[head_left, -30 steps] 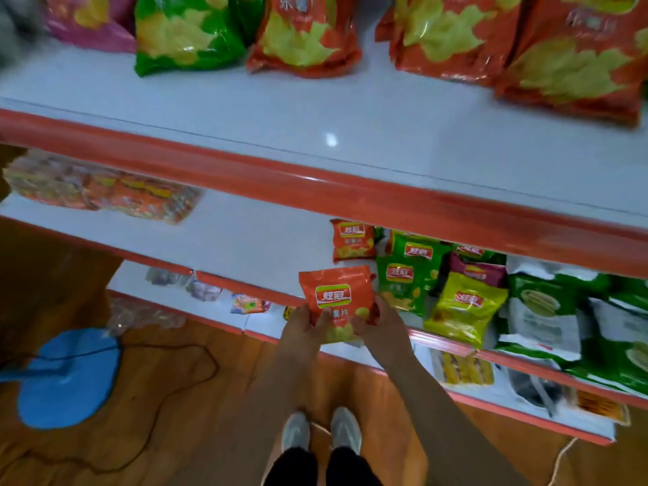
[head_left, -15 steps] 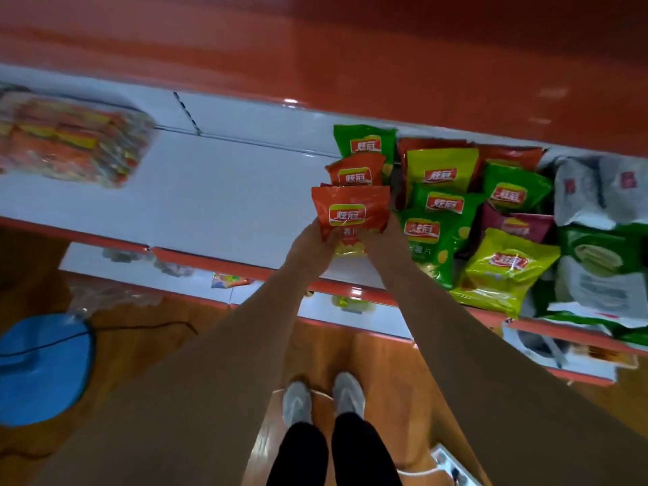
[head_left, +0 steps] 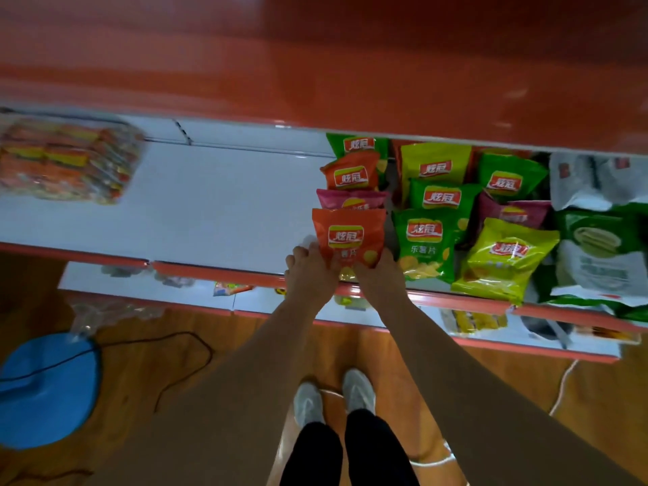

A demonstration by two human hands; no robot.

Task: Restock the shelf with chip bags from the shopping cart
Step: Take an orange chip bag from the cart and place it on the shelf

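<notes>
An orange chip bag (head_left: 349,236) stands upright near the front of the white middle shelf (head_left: 217,208). My left hand (head_left: 308,271) grips its lower left corner and my right hand (head_left: 377,273) its lower right corner. It is the front bag of a row: behind it stand a pink bag (head_left: 350,199), another orange bag (head_left: 352,171) and a green bag (head_left: 357,145). To the right stand more rows of green (head_left: 426,245) and yellow-green bags (head_left: 505,257). The shopping cart is not in view.
The red front of the upper shelf (head_left: 315,71) overhangs at the top. A clear-wrapped pack of orange snacks (head_left: 66,159) lies at the shelf's left. White and green bags (head_left: 596,254) fill the right end. A blue disc (head_left: 45,391) with a cable lies on the wooden floor.
Both hands carried the orange bag up from below the shelf edge and set it onto the middle shelf in front of the pink bag. The view tilted down.
</notes>
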